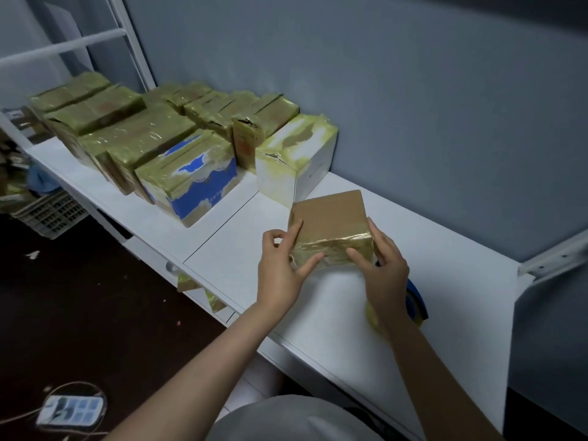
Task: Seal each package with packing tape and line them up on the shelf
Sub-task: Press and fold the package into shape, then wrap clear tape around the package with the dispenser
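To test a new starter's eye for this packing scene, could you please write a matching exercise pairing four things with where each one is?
Things:
1. brown box
2. white box
3. blue-and-white box
4. power strip

Places:
A. on the dark floor
B. end of the back row, by the wall
C. held by the left hand and right hand
D. end of the front row

Pairs: 1-C, 2-B, 3-D, 4-A

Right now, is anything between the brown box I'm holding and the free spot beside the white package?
Nothing visible. Only bare white shelf lies between the half-taped brown cardboard box and the tape-covered white package at the row's end.
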